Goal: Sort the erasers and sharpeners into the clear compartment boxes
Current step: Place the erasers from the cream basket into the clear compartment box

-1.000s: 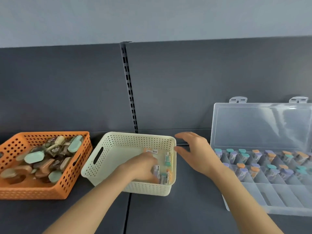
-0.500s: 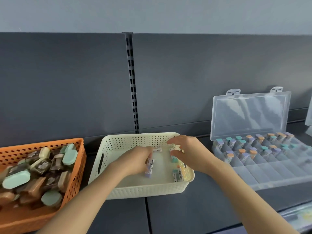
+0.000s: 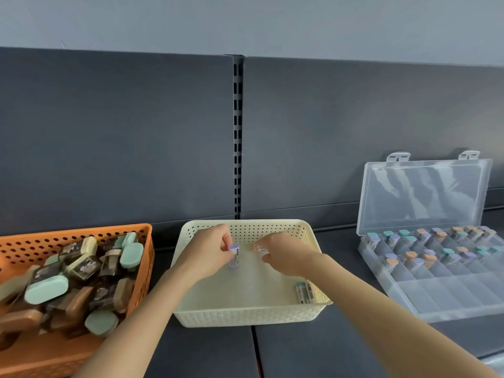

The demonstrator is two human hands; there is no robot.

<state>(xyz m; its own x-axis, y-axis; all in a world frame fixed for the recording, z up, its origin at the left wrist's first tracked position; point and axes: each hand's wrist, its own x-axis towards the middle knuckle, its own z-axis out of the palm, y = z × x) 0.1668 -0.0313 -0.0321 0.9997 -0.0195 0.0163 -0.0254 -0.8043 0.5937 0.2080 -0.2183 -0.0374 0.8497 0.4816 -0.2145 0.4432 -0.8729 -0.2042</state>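
both bare forearms were extended from the bottom of the view into the cream basket (image 3: 245, 315), which sat on the dark shelf (image 3: 327, 347) between the orange basket and the clear compartment box. the left hand (image 3: 208, 253) hung palm down over the basket's far left part, wrist a little bent. its fingers were curled, pinching a purple-capped piece (image 3: 234, 256) by its upper end. the piece hung nearly upright, cap uppermost; whether its lower end touched the basket floor i could not tell. the right hand (image 3: 286, 255) was angled in from the right, knuckles up, thumb tucked below. its fingertips were closed on an orange-capped piece (image 3: 258, 247) that lay roughly level near the back wall of the basket. the two hands were near each other but apart. two more small pieces (image 3: 304, 291) lay side by side in the basket's near right corner, against the wall.

the clear compartment box (image 3: 436, 298) stood to the right with its lid (image 3: 425, 195) raised against the back panel (image 3: 109, 132). its far rows of compartments held capped pieces (image 3: 425, 245) in mint, purple and orange, standing on end.

the orange basket (image 3: 81, 231) at the left was heaped with mint, cream and brown cases (image 3: 46, 289). a slotted upright (image 3: 238, 132) ran down the back panel behind the cream basket.
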